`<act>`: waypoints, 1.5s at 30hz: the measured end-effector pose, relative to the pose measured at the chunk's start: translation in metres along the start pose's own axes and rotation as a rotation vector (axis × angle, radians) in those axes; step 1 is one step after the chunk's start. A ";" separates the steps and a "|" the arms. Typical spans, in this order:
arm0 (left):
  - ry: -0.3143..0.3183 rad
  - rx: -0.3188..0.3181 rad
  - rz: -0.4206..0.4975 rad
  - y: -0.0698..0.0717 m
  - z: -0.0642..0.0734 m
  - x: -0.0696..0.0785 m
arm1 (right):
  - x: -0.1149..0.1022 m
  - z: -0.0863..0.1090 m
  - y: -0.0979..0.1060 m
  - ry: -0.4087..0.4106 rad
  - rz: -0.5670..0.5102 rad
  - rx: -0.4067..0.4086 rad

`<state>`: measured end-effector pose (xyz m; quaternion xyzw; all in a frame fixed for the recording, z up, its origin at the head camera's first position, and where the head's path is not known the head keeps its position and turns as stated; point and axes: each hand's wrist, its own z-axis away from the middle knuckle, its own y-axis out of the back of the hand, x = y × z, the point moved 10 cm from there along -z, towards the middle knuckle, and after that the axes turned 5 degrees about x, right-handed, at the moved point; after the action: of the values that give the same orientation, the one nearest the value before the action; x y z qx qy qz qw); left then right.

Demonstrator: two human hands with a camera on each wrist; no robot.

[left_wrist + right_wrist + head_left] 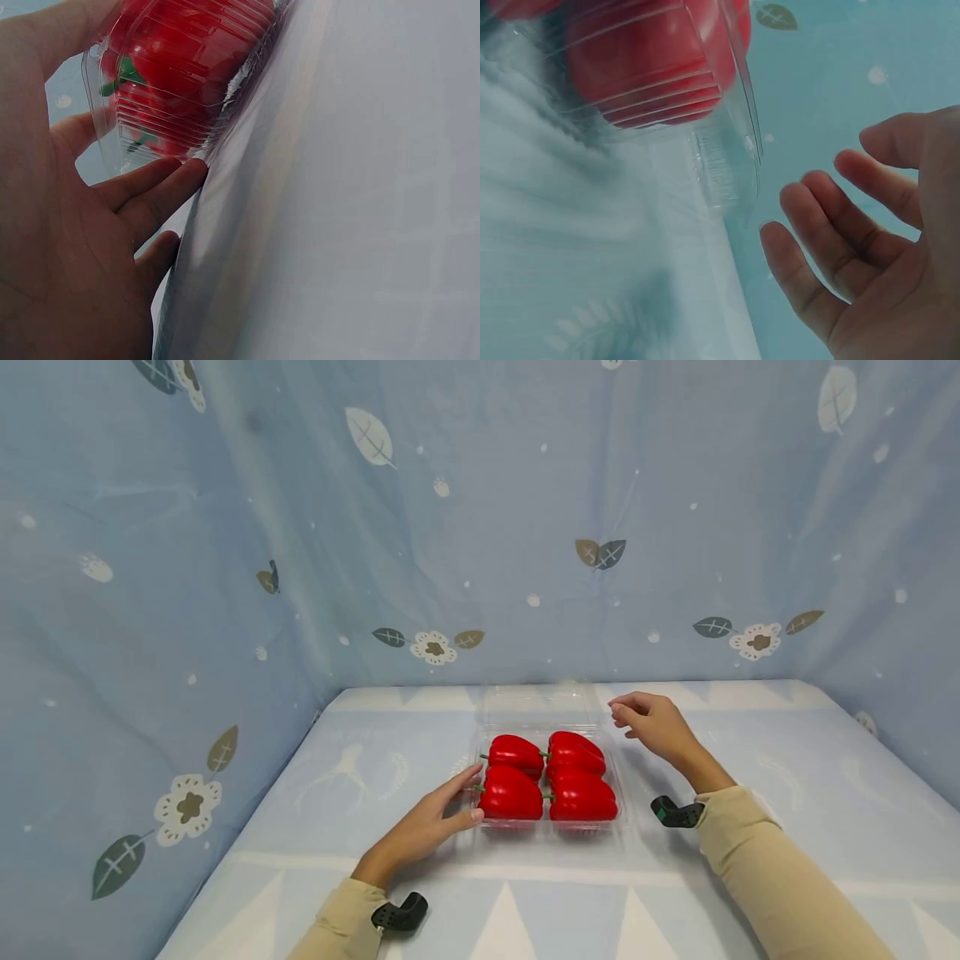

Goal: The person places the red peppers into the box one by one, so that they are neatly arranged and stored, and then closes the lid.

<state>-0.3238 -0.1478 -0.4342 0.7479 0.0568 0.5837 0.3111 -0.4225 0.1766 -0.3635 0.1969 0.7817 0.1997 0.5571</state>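
A clear plastic clamshell box (621,814) sits on the table with its hinged lid (538,703) laid back behind it. Inside lie several red bell peppers (582,797) with green stems, arranged in two rows. My left hand (422,829) rests against the box's left side, thumb near the front corner and fingers spread along the wall. In the left wrist view the fingers are extended beside the ribbed plastic. To the right of the lid hovers my right hand (656,727), fingers loosely bent, holding nothing and apart from the box in the right wrist view.
The table (322,827) wears a pale blue and white patterned cover. Behind it and along the sides hangs a blue curtain (525,510) with leaves and flowers. A black wrist device (401,912) is at the left cuff, another (675,812) at the right.
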 end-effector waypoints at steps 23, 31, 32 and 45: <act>-0.015 0.008 0.002 0.000 -0.002 0.001 | 0.054 -0.022 -0.020 -0.263 -0.111 -0.008; -0.006 0.018 -0.009 0.000 -0.001 -0.001 | 0.062 -0.027 -0.030 -0.298 -0.188 -0.002; -0.005 0.017 -0.008 0.000 -0.001 -0.002 | 0.064 -0.027 -0.031 -0.309 -0.192 -0.002; -0.004 0.012 0.006 -0.002 0.000 -0.002 | 0.061 -0.032 -0.049 -0.278 -0.263 -0.017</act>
<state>-0.3244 -0.1473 -0.4371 0.7510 0.0575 0.5827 0.3052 -0.4751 0.1648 -0.4285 0.1142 0.7144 0.1027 0.6826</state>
